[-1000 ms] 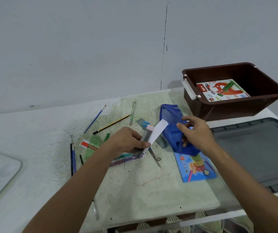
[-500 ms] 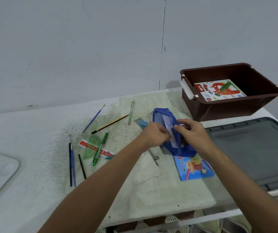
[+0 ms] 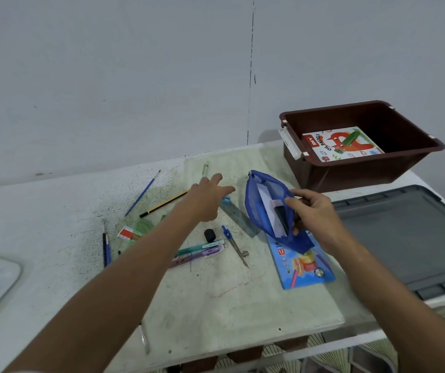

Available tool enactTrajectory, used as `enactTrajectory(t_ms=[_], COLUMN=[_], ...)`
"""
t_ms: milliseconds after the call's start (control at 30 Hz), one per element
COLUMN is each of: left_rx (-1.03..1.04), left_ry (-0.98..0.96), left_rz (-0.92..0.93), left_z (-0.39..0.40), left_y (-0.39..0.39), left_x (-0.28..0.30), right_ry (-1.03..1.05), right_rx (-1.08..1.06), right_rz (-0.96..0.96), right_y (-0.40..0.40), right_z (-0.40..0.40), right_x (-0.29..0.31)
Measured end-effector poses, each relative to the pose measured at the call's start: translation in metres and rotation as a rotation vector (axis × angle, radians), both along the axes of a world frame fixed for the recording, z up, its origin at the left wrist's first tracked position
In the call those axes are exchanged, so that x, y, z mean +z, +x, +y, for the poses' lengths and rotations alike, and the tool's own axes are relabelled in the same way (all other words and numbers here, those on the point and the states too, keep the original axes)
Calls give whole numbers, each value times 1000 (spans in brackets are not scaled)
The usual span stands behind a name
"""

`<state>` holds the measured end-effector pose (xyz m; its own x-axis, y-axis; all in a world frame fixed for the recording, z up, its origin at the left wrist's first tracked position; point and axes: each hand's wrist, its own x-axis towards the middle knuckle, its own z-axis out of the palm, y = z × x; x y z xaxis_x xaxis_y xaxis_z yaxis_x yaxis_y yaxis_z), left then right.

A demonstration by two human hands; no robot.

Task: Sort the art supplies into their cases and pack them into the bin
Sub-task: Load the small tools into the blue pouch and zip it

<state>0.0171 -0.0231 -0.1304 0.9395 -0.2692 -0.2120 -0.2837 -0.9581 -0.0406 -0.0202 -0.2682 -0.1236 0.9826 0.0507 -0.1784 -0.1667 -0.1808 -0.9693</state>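
On the left of the table the loose supplies lie scattered: two dark pencils near the edge, a blue paintbrush and a black-and-yellow pencil, both slanting up and to the right, and a green protractor with a red-and-white label.

The left hand hovers above this patch, reaching away from the person with its fingers spread and straight, holding nothing. A green pen lies just beyond the fingertips, its long axis running nearly straight away from the person, roughly in line with the reach. The yellow pencil's tip sits just left of the wrist. I would guess the pen is the nearer target, though the sharpener and grey ruler just under the hand are equally in range.

Nearer the person lie a black eraser, teal and purple pens and a compass.

Further right, the right hand pinches the rim of the blue mesh pouch, holding its mouth open toward the left hand; paper and a dark item already sit inside. The pouch rests on a coloured-pencil pack.

At far right the brown bin holds an oil pastels box; a grey lid lies beside it.
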Motion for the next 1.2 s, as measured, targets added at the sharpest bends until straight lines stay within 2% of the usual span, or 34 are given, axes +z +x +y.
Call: enactTrajectory(t_ms=[67, 167, 267, 533, 733, 867, 967, 1067, 1200], left_rx=[-98, -142, -147, -57, 56, 208, 406, 502, 558], left_ry=[87, 81, 35, -131, -245, -296, -505, -742, -874], left_rz=[63, 147, 107, 123, 250, 178, 186, 263, 442], left_z=[3, 2, 1, 6, 17, 34, 42, 34, 7], left_y=[11, 19, 20, 22, 9, -4, -18, -32, -41], left_x=[0, -1, -2, -2, 19, 51, 73, 86, 81], right_ry=[-15, -36, -50, 6, 0, 18, 58, 81, 137], right_rx=[35, 57, 67, 61, 107, 120, 88, 88, 92], right_rz=[0, 4, -1, 1, -1, -7, -3, 14, 16], right_y=[0, 1, 2, 6, 6, 7, 9, 10, 7], right_z=[1, 2, -2, -7, -9, -9, -8, -6, 1], right_x=[-1, -1, 0, 2, 3, 4, 0, -3, -3])
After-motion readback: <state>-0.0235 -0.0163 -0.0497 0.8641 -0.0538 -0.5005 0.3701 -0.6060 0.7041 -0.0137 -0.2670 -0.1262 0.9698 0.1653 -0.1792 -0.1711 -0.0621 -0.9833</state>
